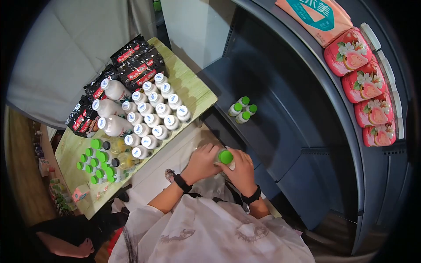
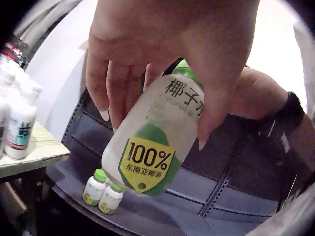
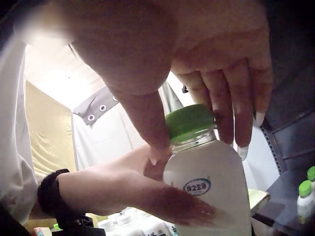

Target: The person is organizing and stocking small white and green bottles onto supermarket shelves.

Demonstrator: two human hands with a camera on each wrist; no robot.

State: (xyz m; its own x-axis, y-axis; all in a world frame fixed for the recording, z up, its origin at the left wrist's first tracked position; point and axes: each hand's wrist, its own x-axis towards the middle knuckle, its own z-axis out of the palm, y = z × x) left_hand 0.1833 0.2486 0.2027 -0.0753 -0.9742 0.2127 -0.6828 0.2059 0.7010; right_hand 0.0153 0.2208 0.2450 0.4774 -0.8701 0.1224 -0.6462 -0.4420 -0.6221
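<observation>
A clear bottle of whitish drink with a green cap (image 1: pixel 226 157) is held between both hands in front of the body. My left hand (image 1: pixel 202 163) grips the bottle's body from the side, its thumb across it in the right wrist view. Thumb and fingers of my right hand (image 1: pixel 242 173) lie around the cap and neck (image 3: pixel 191 123). The left wrist view shows the bottle (image 2: pixel 142 147) tilted, its printed 100% label facing that camera.
White-capped bottles (image 1: pixel 151 119), larger white bottles (image 1: pixel 115 126), black packets (image 1: pixel 140 70) and green-capped bottles (image 1: pixel 94 162) stand or lie on the table (image 1: pixel 193 85) at left. Several green-capped bottles (image 1: pixel 242 109) are on a dark shelf (image 1: pixel 272 131). Pink packs (image 1: pixel 370 83) line the upper right shelf.
</observation>
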